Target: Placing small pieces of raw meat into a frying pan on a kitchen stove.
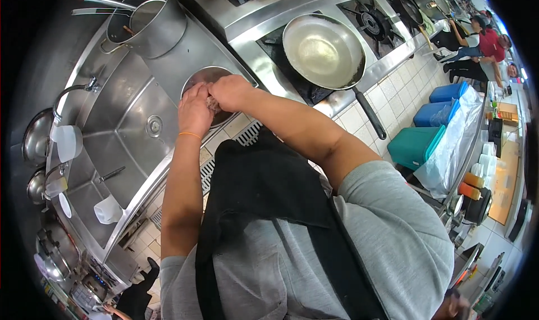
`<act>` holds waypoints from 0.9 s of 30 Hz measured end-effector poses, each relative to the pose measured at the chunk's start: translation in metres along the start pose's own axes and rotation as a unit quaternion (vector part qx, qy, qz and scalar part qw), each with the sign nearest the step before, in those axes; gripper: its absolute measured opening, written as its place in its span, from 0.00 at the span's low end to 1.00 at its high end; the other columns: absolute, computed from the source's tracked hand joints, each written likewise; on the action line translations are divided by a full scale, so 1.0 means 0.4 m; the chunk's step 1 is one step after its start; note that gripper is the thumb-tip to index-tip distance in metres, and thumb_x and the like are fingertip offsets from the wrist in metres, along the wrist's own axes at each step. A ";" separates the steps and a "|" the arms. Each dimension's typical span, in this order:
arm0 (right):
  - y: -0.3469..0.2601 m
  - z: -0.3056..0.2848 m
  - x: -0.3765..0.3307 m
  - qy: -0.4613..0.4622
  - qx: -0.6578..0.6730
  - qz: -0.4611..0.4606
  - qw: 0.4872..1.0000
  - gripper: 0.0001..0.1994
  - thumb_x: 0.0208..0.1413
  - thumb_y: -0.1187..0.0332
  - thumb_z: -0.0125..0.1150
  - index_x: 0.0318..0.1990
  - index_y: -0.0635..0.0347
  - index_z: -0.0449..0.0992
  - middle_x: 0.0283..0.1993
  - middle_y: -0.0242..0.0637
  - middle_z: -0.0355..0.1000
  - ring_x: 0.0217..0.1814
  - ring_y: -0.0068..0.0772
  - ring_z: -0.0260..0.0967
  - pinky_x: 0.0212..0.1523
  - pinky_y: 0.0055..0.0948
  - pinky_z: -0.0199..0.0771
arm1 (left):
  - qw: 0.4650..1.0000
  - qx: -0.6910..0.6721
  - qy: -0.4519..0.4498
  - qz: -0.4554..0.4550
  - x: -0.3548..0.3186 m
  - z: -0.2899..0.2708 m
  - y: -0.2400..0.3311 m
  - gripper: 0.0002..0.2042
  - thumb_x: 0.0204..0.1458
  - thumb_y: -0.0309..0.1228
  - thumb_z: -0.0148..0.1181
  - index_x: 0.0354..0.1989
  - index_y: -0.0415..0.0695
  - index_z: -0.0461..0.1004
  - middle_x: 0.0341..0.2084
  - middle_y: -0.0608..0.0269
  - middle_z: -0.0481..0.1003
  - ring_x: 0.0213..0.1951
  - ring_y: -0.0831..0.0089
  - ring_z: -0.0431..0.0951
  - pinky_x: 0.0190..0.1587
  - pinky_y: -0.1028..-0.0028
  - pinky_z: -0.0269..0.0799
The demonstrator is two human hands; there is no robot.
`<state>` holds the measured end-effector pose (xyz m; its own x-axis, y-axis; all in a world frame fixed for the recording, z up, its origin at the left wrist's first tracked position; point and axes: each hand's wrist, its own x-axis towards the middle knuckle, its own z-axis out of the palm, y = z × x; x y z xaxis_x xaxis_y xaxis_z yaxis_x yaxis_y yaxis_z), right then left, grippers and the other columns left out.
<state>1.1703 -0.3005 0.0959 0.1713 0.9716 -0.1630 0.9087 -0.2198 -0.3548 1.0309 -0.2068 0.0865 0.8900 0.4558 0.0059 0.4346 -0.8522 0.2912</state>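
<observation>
Both my hands are together over a round metal bowl (pixel 223 118) on the steel counter beside the sink. My left hand (pixel 195 108), with an orange band at its wrist, is bent over a brownish, lumpy piece (pixel 213 104). My right hand (pixel 229 92) is closed against the same piece from the other side, its knuckles up. The fingertips of both hands are partly hidden, and I cannot tell what the lump is. Most of the bowl's inside is covered by my hands.
Left of me is a steel sink (pixel 126 129) with a white jug (pixel 108 210). A large pot (pixel 163 33) holding long-handled tools stands beyond it. On the stove at right, a wide pan (pixel 320 50) has its handle (pixel 370 115) jutting toward me. Several people (pixel 491 48) stand far right.
</observation>
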 end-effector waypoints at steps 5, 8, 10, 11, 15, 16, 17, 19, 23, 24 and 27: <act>0.009 -0.043 -0.021 -0.018 0.075 -0.005 0.997 0.12 0.48 0.67 0.61 0.38 0.60 0.83 0.40 0.48 0.80 0.45 0.51 0.79 0.47 0.45 0.79 | 1.000 0.020 -0.001 -0.014 0.007 0.008 -0.004 0.25 0.48 0.27 0.63 0.59 0.51 0.73 0.60 0.64 0.71 0.63 0.59 0.68 0.65 0.61 0.63; 0.018 -0.069 -0.039 -0.018 0.137 0.001 0.990 0.12 0.46 0.66 0.63 0.37 0.61 0.83 0.38 0.50 0.80 0.42 0.52 0.79 0.45 0.44 0.79 | 0.999 -0.001 -0.006 -0.046 -0.010 0.003 0.010 0.25 0.48 0.28 0.64 0.59 0.52 0.74 0.60 0.63 0.71 0.63 0.59 0.68 0.66 0.61 0.63; 0.047 -0.085 -0.065 0.020 0.243 0.040 0.969 0.14 0.45 0.63 0.68 0.37 0.61 0.83 0.35 0.49 0.80 0.39 0.48 0.79 0.42 0.42 0.78 | 0.999 -0.019 0.009 -0.039 -0.011 0.025 -0.005 0.30 0.47 0.31 0.67 0.63 0.52 0.71 0.62 0.57 0.69 0.65 0.56 0.66 0.68 0.59 0.60; 0.075 -0.090 -0.082 0.054 0.305 0.070 0.948 0.16 0.44 0.61 0.71 0.38 0.61 0.82 0.35 0.49 0.80 0.37 0.46 0.79 0.41 0.41 0.78 | 0.999 -0.014 0.009 -0.049 -0.018 0.015 -0.006 0.30 0.47 0.31 0.67 0.63 0.52 0.71 0.62 0.57 0.69 0.65 0.56 0.66 0.68 0.59 0.60; 0.065 -0.166 -0.100 0.075 0.399 0.099 0.909 0.24 0.48 0.51 0.72 0.42 0.65 0.80 0.36 0.50 0.79 0.37 0.45 0.78 0.42 0.37 0.77 | 0.982 -0.113 0.151 -0.024 -0.072 -0.044 -0.032 0.38 0.46 0.34 0.68 0.69 0.48 0.62 0.65 0.44 0.65 0.67 0.50 0.64 0.72 0.56 0.54; 0.061 -0.163 -0.084 0.070 0.395 0.075 0.913 0.22 0.53 0.55 0.71 0.44 0.68 0.79 0.34 0.45 0.78 0.34 0.31 0.74 0.40 0.32 0.74 | 0.955 -0.205 0.160 -0.144 -0.079 -0.024 -0.063 0.36 0.49 0.33 0.67 0.68 0.43 0.62 0.63 0.45 0.67 0.63 0.50 0.68 0.68 0.55 0.62; 0.045 -0.154 -0.068 0.058 0.337 0.039 0.939 0.24 0.53 0.53 0.70 0.46 0.68 0.78 0.36 0.47 0.78 0.36 0.36 0.76 0.41 0.35 0.75 | 0.905 -0.295 0.168 -0.259 -0.089 -0.003 -0.093 0.33 0.51 0.32 0.65 0.67 0.39 0.62 0.60 0.45 0.69 0.59 0.50 0.73 0.64 0.55 0.69; -0.014 -0.148 -0.041 0.001 0.192 0.043 0.980 0.28 0.54 0.48 0.67 0.53 0.63 0.76 0.47 0.54 0.78 0.52 0.52 0.76 0.53 0.44 0.74 | 0.830 -0.469 0.083 -0.290 -0.093 0.003 -0.110 0.28 0.53 0.30 0.63 0.63 0.37 0.64 0.57 0.47 0.71 0.54 0.54 0.76 0.56 0.57 0.75; -0.019 0.108 0.040 0.131 -0.010 -0.003 0.991 0.30 0.48 0.50 0.70 0.54 0.59 0.74 0.63 0.56 0.67 0.64 0.64 0.65 0.60 0.47 0.72 | 0.670 -0.651 0.061 -0.352 -0.116 0.034 -0.082 0.22 0.56 0.26 0.58 0.58 0.34 0.64 0.47 0.51 0.75 0.41 0.58 0.82 0.40 0.59 0.84; -0.026 0.098 0.047 0.085 0.023 0.005 0.996 0.29 0.48 0.52 0.70 0.54 0.60 0.74 0.61 0.54 0.69 0.62 0.60 0.68 0.59 0.47 0.72 | 0.669 -0.650 0.062 -0.354 -0.121 0.028 -0.083 0.22 0.56 0.26 0.58 0.58 0.34 0.64 0.47 0.51 0.75 0.41 0.58 0.82 0.40 0.59 0.84; -0.040 0.055 0.047 0.029 0.062 0.017 0.998 0.26 0.48 0.56 0.70 0.53 0.59 0.75 0.56 0.52 0.72 0.59 0.54 0.71 0.58 0.45 0.73 | 0.608 -0.703 0.020 -0.369 -0.130 0.009 -0.083 0.22 0.55 0.24 0.56 0.58 0.33 0.64 0.47 0.47 0.75 0.43 0.56 0.81 0.44 0.55 0.83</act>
<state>1.1507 -0.2807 0.0783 0.2252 0.9662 -0.1252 0.8490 -0.2576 -0.4614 0.9707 -0.2032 0.0732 0.5085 0.6103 -0.6074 0.1417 0.6364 0.7582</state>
